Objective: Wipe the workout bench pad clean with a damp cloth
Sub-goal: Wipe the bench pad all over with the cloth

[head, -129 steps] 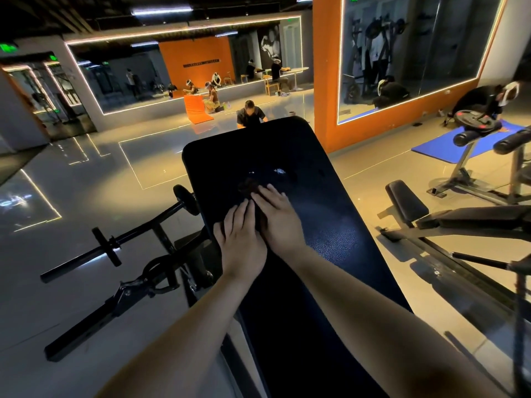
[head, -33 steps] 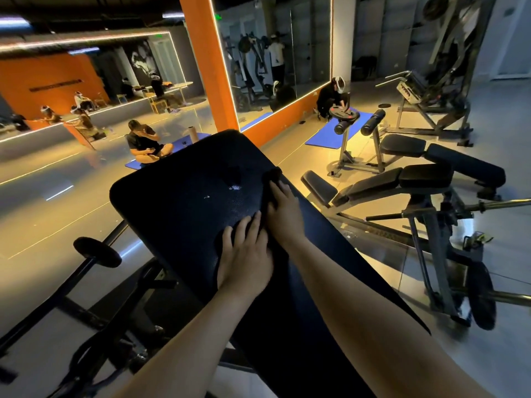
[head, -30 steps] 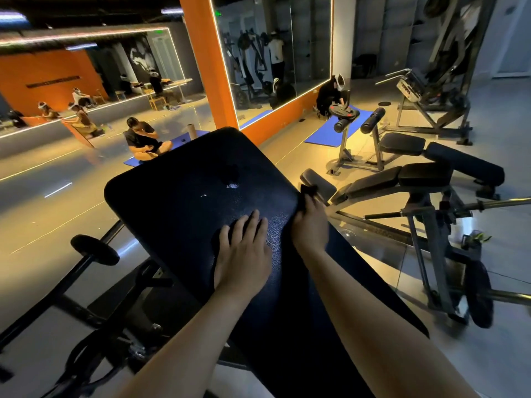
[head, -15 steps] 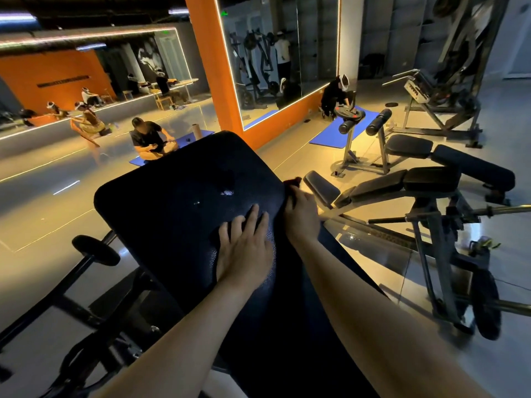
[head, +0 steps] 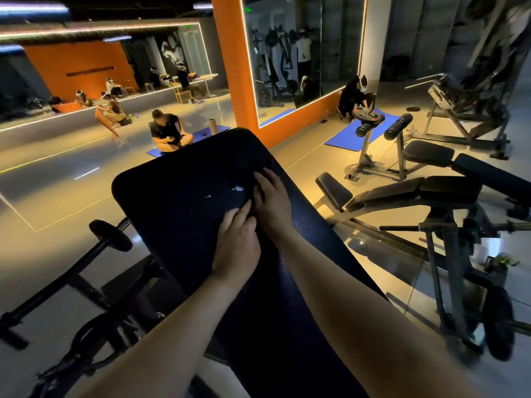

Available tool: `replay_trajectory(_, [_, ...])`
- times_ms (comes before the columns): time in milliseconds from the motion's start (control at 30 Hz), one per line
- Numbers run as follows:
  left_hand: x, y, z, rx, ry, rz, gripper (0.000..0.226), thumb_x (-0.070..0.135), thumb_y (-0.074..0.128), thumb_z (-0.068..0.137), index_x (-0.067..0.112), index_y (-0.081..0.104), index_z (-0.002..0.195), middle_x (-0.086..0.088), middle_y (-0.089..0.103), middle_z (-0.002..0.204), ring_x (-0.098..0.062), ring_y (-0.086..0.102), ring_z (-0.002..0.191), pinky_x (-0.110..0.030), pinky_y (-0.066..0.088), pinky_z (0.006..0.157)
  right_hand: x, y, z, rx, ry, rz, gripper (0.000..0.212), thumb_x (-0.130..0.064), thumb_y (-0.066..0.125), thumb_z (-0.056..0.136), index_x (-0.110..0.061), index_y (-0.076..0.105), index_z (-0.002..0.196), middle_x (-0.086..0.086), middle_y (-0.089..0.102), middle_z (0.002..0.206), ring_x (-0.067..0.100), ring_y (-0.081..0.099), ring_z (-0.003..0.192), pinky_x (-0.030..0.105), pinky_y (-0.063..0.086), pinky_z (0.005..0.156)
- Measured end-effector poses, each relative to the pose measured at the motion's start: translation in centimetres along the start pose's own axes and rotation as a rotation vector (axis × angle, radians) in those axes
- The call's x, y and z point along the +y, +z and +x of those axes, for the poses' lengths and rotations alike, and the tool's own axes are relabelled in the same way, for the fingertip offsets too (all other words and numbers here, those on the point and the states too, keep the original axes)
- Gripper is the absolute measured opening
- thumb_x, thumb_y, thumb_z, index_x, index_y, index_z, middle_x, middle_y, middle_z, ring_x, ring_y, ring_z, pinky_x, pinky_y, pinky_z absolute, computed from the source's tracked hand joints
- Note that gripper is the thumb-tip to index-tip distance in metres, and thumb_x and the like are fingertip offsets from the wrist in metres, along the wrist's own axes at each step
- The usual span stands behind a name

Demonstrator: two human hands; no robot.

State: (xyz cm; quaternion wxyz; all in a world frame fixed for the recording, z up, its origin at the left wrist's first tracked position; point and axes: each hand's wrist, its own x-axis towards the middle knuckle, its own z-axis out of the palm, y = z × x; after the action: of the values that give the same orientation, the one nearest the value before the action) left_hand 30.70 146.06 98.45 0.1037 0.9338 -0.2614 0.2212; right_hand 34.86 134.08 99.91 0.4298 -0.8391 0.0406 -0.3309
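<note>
The right hand [head: 270, 202] has slid back from the pad's [head: 178, 202] right edge and presses the dark cloth [head: 260, 168] mid-pad, beside the left hand [head: 237, 245]. Both grips are wide, fingers flat. The far-left pad probably still needs wiping.

left hand [head: 237, 248] and right hand [head: 271, 205], each bare from the fingers [head: 230, 221] to the wrist; both forearms likewise uncovered as far as the frame edge shows; upper arms and clothing out of view.
</note>
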Motion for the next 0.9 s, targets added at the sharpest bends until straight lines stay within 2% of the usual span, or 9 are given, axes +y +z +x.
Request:
replay_trajectory(100, [-1.7,-1.1,-1.0,0.016,0.05,0.078,0.045,0.021,0.035,0.094,0.011,0.066,0.126,-0.004,0.05,0.149,-0.024,0.041,0.134,-0.044,0.041,0.109,2.5,-0.4,-2.8,-0.032,-0.116,-0.128,0.051,-0.014,0.053,0.1,-0.024,0.045,0.149,0.001,0.035,0.159,0.021,0.031,0.147,0.037,0.036,0.113])
replay_trajectory(167, [-2.6,-2.1,-2.0,0.039,0.009,0.105,0.051,0.027,0.032,0.092,0.018,0.062,0.132,0.002,0.05,0.149,-0.022,0.041,0.134,-0.048,0.037,0.111,3.8,-1.4,-3.5,0.065,0.025,-0.171,0.051,-0.013,0.049,0.102,-0.025,0.039,0.15,0.0,0.039,0.154,0.025,0.033,0.145,0.043,0.039,0.112])
replay_trajectory(267, [-3.7,-2.9,-3.2,0.048,-0.034,0.158,0.054,0.029,0.031,0.091,0.02,0.059,0.137,0.004,0.048,0.151,-0.021,0.04,0.134,-0.051,0.031,0.113,2.3,-1.6,-2.8,0.183,0.31,-0.033,0.045,-0.019,0.038,0.105,-0.024,0.037,0.15,-0.001,0.044,0.142,0.025,0.042,0.135,0.032,0.037,0.098])
replay_trajectory(333, [-4.4,-3.2,-3.8,0.056,-0.084,0.175,0.055,0.031,0.03,0.091,0.022,0.056,0.14,0.004,0.046,0.152,-0.021,0.038,0.135,-0.052,0.029,0.113,-0.7,-0.3,-3.1,0.1,0.223,-0.017,0.049,-0.018,0.041,0.104,-0.021,0.035,0.152,0.005,0.04,0.152,0.024,0.038,0.138,0.034,0.036,0.103])
replay_trajectory(467, [-5.4,-3.7,-5.1,0.113,-0.151,0.223,0.05,0.034,0.041,0.093,0.023,0.054,0.14,0.002,0.044,0.154,-0.024,0.038,0.136,-0.053,0.024,0.113,-4.4,3.0,-5.3,-0.134,-0.222,-0.049,0.049,-0.013,0.048,0.099,-0.016,0.046,0.148,0.012,0.042,0.155,0.027,0.035,0.145,0.039,0.033,0.114])
replay_trajectory(533, [-6.0,-3.7,-6.0,0.151,-0.12,0.231,0.048,0.033,0.042,0.096,0.022,0.053,0.142,0.0,0.044,0.155,-0.024,0.038,0.137,-0.051,0.024,0.115,-2.9,2.9,-4.7,-0.106,-0.329,-0.138,0.044,-0.013,0.047,0.101,-0.012,0.05,0.144,0.013,0.044,0.154,0.029,0.032,0.147,0.046,0.033,0.118])
replay_trajectory(700, [-6.4,-3.7,-6.6,0.175,-0.117,0.164,0.049,0.032,0.04,0.098,0.022,0.051,0.144,0.001,0.041,0.156,-0.022,0.035,0.141,-0.049,0.022,0.117,-0.7,0.9,-3.4,0.047,0.136,-0.076,0.047,-0.026,0.034,0.108,-0.019,0.035,0.154,0.004,0.016,0.167,0.019,0.005,0.155,0.04,0.02,0.123])
replay_trajectory(767, [-6.5,-3.6,-6.6,0.19,-0.115,0.139,0.049,0.031,0.041,0.097,0.019,0.051,0.144,0.0,0.042,0.155,-0.02,0.035,0.142,-0.049,0.023,0.117,-3.3,2.3,-4.2,0.028,0.112,-0.038,0.049,-0.029,0.038,0.106,-0.014,0.038,0.152,0.008,0.026,0.164,0.02,0.014,0.154,0.038,0.019,0.124])
replay_trajectory(900, [-7.0,-3.5,-6.6,0.203,-0.113,0.106,0.051,0.031,0.044,0.095,0.016,0.052,0.142,-0.002,0.042,0.155,-0.02,0.033,0.143,-0.05,0.023,0.118,-5.2,4.0,-6.1,-0.066,-0.19,-0.091,0.045,-0.033,0.044,0.104,-0.014,0.051,0.144,0.007,0.04,0.157,0.02,0.026,0.15,0.038,0.029,0.12])
